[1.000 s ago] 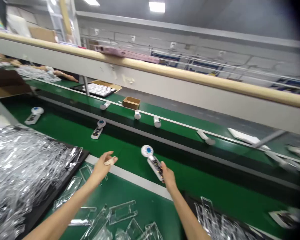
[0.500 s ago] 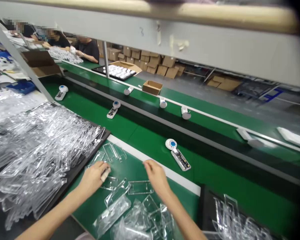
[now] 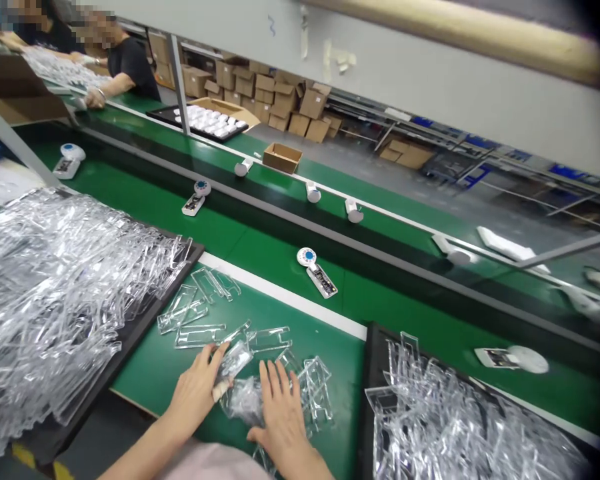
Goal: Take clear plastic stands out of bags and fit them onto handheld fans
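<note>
My left hand [image 3: 196, 390] has its thumb and fingers around the near end of a clear plastic bag [image 3: 237, 359] resting on the green table. A pale wrap covers its thumb tip. My right hand [image 3: 283, 410] lies with fingers spread against crumpled clear film [image 3: 247, 400]; nothing is gripped in it. Between and beyond the hands lie several clear rectangular plastic frames, one flat frame [image 3: 269, 339] just ahead of my right hand and another frame [image 3: 200, 335] beyond my left. More clear frames [image 3: 317, 393] overlap right of my right hand.
A black tray [image 3: 180, 283] heaped with clear frames stands left; another black tray [image 3: 367, 373] with a similar heap stands right. Past the white edge strip, a green conveyor [image 3: 260, 257] carries white devices with round heads, one device [image 3: 323, 280] straight ahead. A co-worker [image 3: 133, 67] sits far left.
My hands have come nearer to my body and closer together, onto the clear bag and film. The view has turned right, bringing more of the right tray into sight.
</note>
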A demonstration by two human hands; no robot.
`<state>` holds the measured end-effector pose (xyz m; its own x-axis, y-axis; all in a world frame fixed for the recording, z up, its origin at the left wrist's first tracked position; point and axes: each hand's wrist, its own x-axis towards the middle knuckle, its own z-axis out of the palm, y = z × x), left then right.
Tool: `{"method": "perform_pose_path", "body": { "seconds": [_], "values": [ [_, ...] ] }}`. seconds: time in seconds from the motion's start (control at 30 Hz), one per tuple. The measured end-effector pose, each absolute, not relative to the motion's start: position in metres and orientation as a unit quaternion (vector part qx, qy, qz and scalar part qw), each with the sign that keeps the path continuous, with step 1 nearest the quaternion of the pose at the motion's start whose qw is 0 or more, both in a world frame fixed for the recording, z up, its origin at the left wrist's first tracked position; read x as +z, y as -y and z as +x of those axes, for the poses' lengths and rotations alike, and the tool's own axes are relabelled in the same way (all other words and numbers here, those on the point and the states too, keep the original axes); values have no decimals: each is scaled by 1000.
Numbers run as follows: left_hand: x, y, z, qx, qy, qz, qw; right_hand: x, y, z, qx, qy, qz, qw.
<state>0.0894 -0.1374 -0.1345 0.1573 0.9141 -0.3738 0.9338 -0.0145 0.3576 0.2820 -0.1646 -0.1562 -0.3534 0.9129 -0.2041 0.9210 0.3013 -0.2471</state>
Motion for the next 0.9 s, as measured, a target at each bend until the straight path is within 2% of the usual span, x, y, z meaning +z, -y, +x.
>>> {"method": "perform_pose_path", "body": {
  "seconds": [0.23, 0.47, 0.57, 0.67, 0.77, 0.9],
  "values": [
    [-138, 154, 81, -28, -674, 696, 246, -146, 157, 283, -100, -794, 599, -21],
    [-134, 159, 77, -28, -685, 642, 343, -139, 148, 293, -186, -733, 648, -92],
    [-131, 158, 75, 45, -675, 622, 394, -126, 131, 297, -267, -660, 689, -137],
    [-130, 156, 69, 171, -637, 561, 500, -118, 114, 294, -325, -630, 691, -139],
    [-125, 150, 63, 261, -621, 443, 592, -118, 106, 286, -312, -646, 687, -115],
    [-112, 140, 62, 335, -624, 349, 614, -115, 108, 277, -265, -669, 678, -151]
  ]
}}
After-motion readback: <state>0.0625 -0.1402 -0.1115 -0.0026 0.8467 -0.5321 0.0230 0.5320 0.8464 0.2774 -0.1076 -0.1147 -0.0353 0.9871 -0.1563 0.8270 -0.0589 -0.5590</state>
